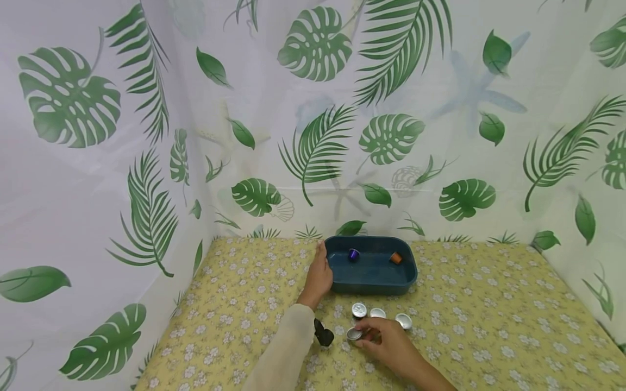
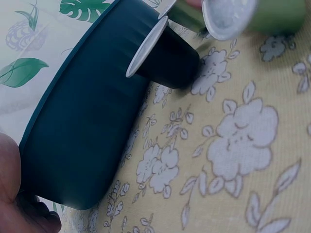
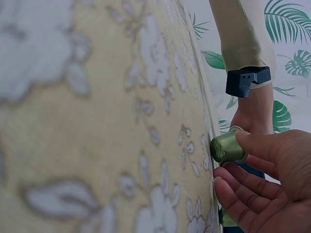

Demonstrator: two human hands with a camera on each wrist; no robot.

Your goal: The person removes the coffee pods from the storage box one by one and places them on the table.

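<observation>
My left hand [image 1: 320,277] grips the left end of a dark blue plastic tub [image 1: 376,289], its fingers [image 2: 39,213] against the outside. Inside the tub lie a purple coffee capsule [image 1: 353,254] and an orange coffee capsule [image 1: 395,258]. In front of it my right hand [image 1: 391,345] pinches a green coffee capsule [image 3: 227,147] between thumb and fingertips, low over the cloth. Close by stand a black capsule [image 2: 172,60] and two more silver-lidded capsules, the middle one [image 1: 377,313] and the right one [image 1: 403,321], partly behind my right hand.
A yellow flowered cloth [image 1: 489,315] covers the table. Leaf-printed white sheets [image 1: 425,206] hang behind and at the sides. A black device [image 3: 248,81] is strapped to my left wrist, over the cuff of a cream sleeve [image 1: 288,347].
</observation>
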